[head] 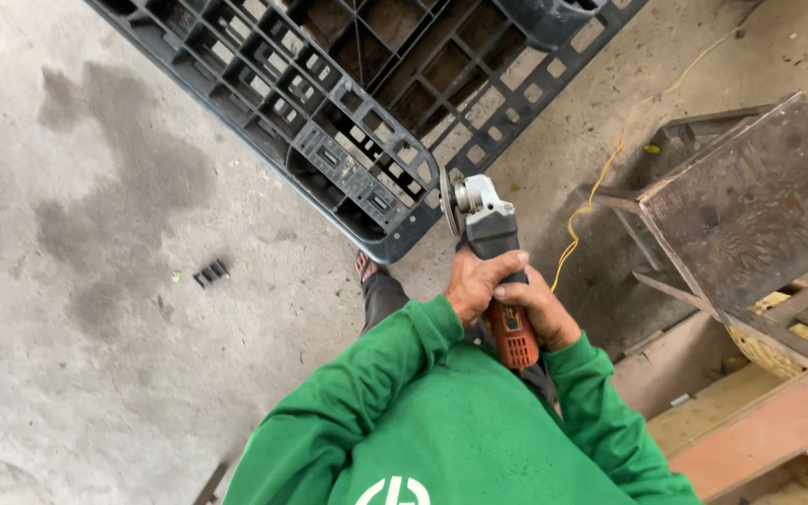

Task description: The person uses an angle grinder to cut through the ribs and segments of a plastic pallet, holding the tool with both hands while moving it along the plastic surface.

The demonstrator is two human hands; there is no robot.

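**Angle grinder held two-handed at the pallet's corner**

Angle grinder — it sits straight out in front of my chest, orange rear body toward me, grey gear head and disc pointing away. Both hands are wrapped around it: my left hand clamps the dark middle of the body, my right hand closes over the orange part just behind, fingers curled tight, none spread. I judge the double grip is there to steady the tool, with the green sleeves drawn in close. The disc stands on edge, just beside the rounded corner of the black plastic pallet, which lies tilted on the concrete floor; whether the two touch I cannot tell. A sandalled foot shows below that corner. A yellow cord trails off across the floor to the right. Further right stands a rusty metal frame — beneath it a woven basket, its contents hidden. The pallet's open cells show nothing inside them.
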